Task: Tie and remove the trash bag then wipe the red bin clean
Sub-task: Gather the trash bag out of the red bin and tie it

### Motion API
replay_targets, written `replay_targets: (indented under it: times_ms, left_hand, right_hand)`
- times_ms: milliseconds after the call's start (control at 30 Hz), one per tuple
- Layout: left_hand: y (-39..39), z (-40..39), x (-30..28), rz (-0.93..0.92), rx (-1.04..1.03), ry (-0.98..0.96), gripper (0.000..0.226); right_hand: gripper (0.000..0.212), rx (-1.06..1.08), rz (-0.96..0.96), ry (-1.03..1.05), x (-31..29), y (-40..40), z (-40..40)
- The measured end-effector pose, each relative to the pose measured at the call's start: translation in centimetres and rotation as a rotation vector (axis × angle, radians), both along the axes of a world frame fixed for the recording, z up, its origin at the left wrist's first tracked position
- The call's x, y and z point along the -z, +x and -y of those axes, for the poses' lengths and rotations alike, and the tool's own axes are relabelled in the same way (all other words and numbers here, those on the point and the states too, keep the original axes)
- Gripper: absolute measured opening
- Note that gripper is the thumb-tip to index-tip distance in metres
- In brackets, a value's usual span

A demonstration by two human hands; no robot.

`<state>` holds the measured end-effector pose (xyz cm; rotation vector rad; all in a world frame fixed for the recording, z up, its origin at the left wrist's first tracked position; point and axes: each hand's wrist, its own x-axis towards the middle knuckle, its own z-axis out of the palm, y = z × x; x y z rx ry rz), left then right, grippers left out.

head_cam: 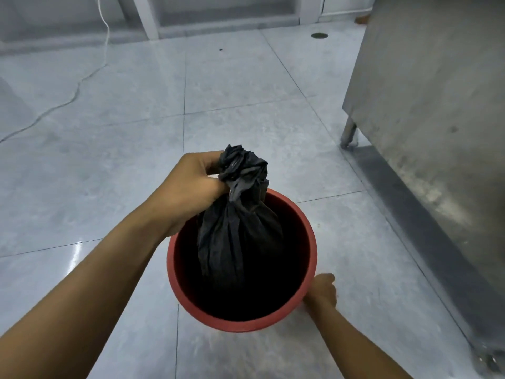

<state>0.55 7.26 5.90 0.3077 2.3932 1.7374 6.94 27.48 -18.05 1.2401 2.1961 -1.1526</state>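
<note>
A round red bin (311, 236) stands on the tiled floor in front of me. A black trash bag (237, 236) with its top gathered and bunched rises out of the bin's mouth, its lower part lost in the dark interior. My left hand (191, 187) is closed around the bag's neck, just under the crumpled top. My right hand (322, 292) rests against the outside of the bin's near right rim, fingers curled on it.
A stainless steel cabinet (437, 105) on short legs stands close on the right. A white cable (79, 86) trails across the floor at the left. A floor drain (319, 35) lies far back, near the wall base.
</note>
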Motion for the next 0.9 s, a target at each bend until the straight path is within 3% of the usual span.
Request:
replay_targets:
  times_ms: [67,167,267,467,600,700,767,900]
  left_hand:
    - [0.1,0.5,-0.1,0.022,0.004,0.013,0.038]
    - [0.4,0.9,0.2,0.061,0.025,0.005,0.036]
    - [0.5,1.1,0.5,0.088,0.025,-0.008,0.038]
    - [1.0,1.1,0.6,0.081,0.047,-0.029,0.033]
    - [1.5,1.0,0.5,0.078,0.045,-0.031,0.035]
    - [1.7,1.1,0.1,0.018,0.043,-0.053,0.032]
    - [1.8,0.9,-0.3,-0.082,0.053,-0.12,0.032]
    - [1.3,1.2,-0.4,-0.422,0.037,-0.561,0.029]
  right_hand:
    - [0.011,0.152,-0.015,-0.123,-0.6,-0.5,-0.8]
    - [0.027,0.341,-0.103,-0.288,-1.4,-1.2,-1.4]
    - [0.017,0.454,-0.171,-0.365,-2.3,-1.8,-1.7]
    - [0.01,0.507,-0.202,-0.262,-5.7,-3.9,-5.0]
    - [0.015,0.566,-0.57,-0.188,-11.3,-7.7,-5.0]
    - [0.025,0.249,-0.775,-0.071,-17.2,-10.3,-2.8]
    - [0.031,-0.054,-0.81,-0.12,-20.3,-11.1,-0.6]
    - [0.019,-0.713,-0.745,-0.119,-23.9,-10.0,3.9]
